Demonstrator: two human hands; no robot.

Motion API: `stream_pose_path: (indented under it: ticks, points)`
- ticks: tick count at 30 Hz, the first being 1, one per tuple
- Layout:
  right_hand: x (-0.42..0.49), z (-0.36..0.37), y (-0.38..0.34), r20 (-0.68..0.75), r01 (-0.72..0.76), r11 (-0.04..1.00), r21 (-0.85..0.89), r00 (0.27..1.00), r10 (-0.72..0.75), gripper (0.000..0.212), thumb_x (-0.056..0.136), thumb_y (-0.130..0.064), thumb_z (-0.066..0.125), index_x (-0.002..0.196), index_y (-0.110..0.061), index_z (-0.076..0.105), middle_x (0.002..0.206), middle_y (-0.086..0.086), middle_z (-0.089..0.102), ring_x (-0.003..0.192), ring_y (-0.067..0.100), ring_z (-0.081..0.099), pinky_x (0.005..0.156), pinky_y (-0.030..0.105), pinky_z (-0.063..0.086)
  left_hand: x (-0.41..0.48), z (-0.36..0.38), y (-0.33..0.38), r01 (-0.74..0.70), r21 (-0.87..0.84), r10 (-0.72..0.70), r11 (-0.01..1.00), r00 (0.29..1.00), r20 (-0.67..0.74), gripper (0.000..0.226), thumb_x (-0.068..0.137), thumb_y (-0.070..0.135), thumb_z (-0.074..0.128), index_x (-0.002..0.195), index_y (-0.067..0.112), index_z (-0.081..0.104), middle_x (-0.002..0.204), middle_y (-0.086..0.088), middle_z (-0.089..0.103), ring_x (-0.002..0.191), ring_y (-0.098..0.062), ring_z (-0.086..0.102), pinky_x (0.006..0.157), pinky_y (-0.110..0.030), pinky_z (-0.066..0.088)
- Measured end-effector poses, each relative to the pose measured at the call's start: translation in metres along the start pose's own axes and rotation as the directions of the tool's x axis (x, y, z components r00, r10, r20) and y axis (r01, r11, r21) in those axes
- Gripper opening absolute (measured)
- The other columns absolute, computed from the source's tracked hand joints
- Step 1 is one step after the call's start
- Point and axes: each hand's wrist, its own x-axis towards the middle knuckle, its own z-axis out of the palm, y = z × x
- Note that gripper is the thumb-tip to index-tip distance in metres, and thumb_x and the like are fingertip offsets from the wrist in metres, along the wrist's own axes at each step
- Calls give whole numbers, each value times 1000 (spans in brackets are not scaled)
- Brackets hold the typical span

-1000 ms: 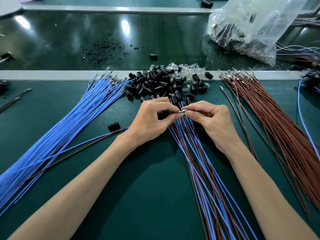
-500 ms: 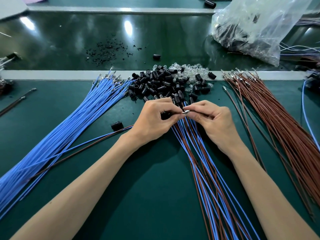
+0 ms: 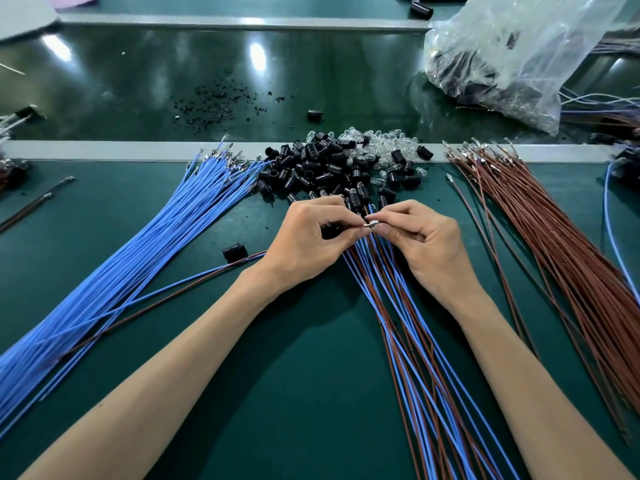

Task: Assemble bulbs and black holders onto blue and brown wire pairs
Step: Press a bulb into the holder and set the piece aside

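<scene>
Over a dark green bench mat (image 3: 294,393), the left hand (image 3: 304,244) and right hand (image 3: 426,247) together pinch one small shiny piece (image 3: 372,223) (bulb or terminal, unclear) above the blue-and-brown wire pairs (image 3: 408,341), near the black holders (image 3: 311,171).

Black holders (image 3: 322,171), short dark cylinders, lie heaped at twelve o'clock, with clear glass bulbs (image 3: 377,147) mixed in on the heap's one o'clock side. Loose blue wires (image 3: 138,258) fan out at nine o'clock and brown wires (image 3: 554,244) at three. Wire pairs (image 3: 415,341) run from centre towards five o'clock. One small bulb (image 3: 372,223) is pinched between the left hand (image 3: 304,244) and the right hand (image 3: 429,251).
</scene>
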Motion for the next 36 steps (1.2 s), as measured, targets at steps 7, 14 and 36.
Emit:
stream_pose_path:
  ticks: [7,14,36]
  points:
    - [0,4,2,-21,52,996,-73,998,-54,22,85,-13,66,107,-14,69,95,-11,62,88,-4,60,80,11,46,1,1,-1,6,-9,-7,1000,1000,-10,5,80,6,74,84,3,74,70,-3,61,62,-7,50,63,-14,39]
    - [0,3,1,-52,86,992,-90,994,-91,20,82,-4,71,100,-11,73,90,-7,67,85,2,63,77,12,47,0,0,-2,5,-14,-5,1000,1000,0,5,80,5,74,85,3,75,70,0,61,62,-1,51,65,-12,39]
    - [-3,2,-9,-69,78,997,-30,994,-80,24,82,-8,73,103,-19,71,94,-14,70,88,-3,67,81,11,48,0,-1,4,48,-57,-49,997,999,-23,3,81,5,73,82,3,73,71,7,59,65,1,53,64,-11,37]
